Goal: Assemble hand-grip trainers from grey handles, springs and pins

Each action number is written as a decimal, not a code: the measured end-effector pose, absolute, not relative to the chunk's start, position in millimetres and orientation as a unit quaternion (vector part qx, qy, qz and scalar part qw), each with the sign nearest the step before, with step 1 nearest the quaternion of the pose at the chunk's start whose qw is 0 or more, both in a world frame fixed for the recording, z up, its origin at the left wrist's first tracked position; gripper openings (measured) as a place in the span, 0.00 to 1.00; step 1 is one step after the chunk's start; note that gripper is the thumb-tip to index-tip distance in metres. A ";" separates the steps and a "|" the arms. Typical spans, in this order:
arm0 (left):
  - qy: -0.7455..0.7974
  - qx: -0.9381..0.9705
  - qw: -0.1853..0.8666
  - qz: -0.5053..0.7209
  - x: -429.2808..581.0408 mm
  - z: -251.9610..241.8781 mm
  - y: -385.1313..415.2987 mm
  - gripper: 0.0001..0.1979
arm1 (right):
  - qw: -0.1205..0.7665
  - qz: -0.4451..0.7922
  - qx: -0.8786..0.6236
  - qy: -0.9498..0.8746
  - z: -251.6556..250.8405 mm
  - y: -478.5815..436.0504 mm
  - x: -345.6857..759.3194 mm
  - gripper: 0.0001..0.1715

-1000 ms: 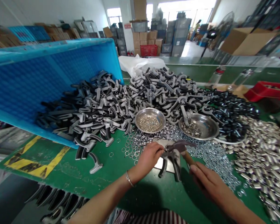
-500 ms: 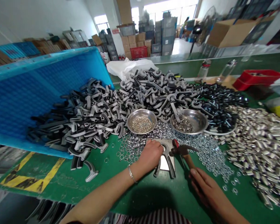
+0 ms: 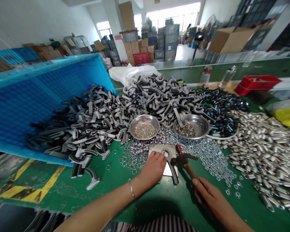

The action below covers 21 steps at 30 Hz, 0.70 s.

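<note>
My left hand [image 3: 152, 168] presses a grey-and-black handle part [image 3: 172, 167] down onto a small metal plate [image 3: 157, 149] on the green table; its fingers are closed over the part's top. My right hand [image 3: 207, 196] grips the wooden handle of a small hammer [image 3: 183, 159], whose head hangs just right of the part. Loose metal rings [image 3: 132, 154] lie scattered round the plate.
A tilted blue crate [image 3: 38, 96] spills a big heap of handle parts [image 3: 99, 112] at left. Two steel bowls [image 3: 144, 126] [image 3: 195, 124] hold small pieces. Black screws [image 3: 222, 109] and silver sleeves [image 3: 268, 148] are piled at right, a red tray [image 3: 256, 83] behind.
The handle part came down from above the table onto the metal plate. The hammer head dropped lower beside it. The view shifted slightly.
</note>
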<state>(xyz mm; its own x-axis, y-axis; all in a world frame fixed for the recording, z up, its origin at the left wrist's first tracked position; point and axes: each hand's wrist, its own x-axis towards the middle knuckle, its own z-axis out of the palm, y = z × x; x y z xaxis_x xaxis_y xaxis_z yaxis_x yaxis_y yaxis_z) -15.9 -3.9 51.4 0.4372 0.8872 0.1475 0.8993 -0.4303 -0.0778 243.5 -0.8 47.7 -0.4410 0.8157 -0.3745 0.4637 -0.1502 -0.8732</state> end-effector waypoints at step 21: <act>-0.513 -0.857 0.014 -0.050 -31.6 53.4 -24.5 0.20 | 0.056 0.534 -0.511 -0.672 62.8 -0.5 249.4 0.26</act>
<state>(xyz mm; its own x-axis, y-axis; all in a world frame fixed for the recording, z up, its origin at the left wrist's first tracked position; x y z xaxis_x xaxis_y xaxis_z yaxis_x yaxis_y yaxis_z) -31.6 -24.5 53.4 0.4678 0.8781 0.1003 0.8809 -0.4725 0.0284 249.4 -0.5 62.8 -0.4721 0.7461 -0.4696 0.6256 -0.0917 -0.7747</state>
